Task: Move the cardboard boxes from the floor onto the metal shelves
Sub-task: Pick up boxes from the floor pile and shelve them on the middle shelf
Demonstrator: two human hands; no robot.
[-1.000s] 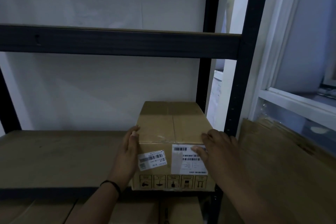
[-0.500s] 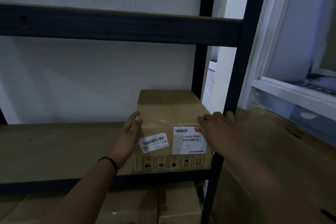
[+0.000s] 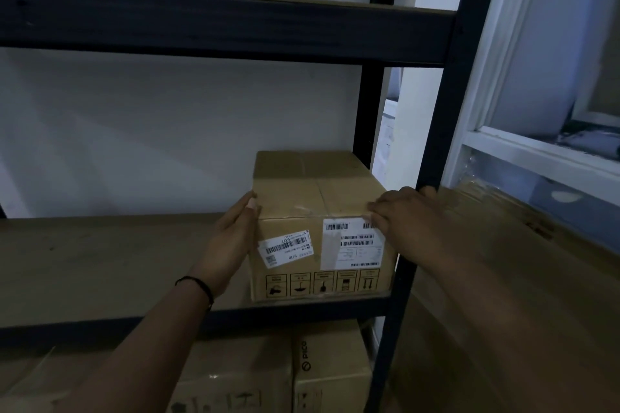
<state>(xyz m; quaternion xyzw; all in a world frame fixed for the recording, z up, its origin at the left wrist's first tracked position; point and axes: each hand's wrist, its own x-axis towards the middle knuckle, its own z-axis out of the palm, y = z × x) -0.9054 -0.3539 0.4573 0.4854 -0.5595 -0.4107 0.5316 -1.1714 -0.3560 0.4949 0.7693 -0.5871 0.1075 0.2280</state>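
A brown cardboard box (image 3: pixel 312 198) with white barcode labels on its front rests on the wooden board of the black metal shelf (image 3: pixel 100 261), pushed to the right end beside the rear post. My left hand (image 3: pixel 231 238) lies flat against the box's left side. My right hand (image 3: pixel 406 214) presses the box's upper right front corner, fingers spread over the label. Both hands touch the box without lifting it.
The shelf's dark front post (image 3: pixel 432 157) stands just right of the box, and a crossbeam (image 3: pixel 214 27) runs overhead. More cardboard boxes (image 3: pixel 328 369) sit on the level below. A large flat carton (image 3: pixel 523 278) leans at the right under a white window frame (image 3: pixel 536 157).
The box has slid further back onto the shelf board, its front now behind the shelf edge. Both hands followed it forward, staying on its left side and right corner.
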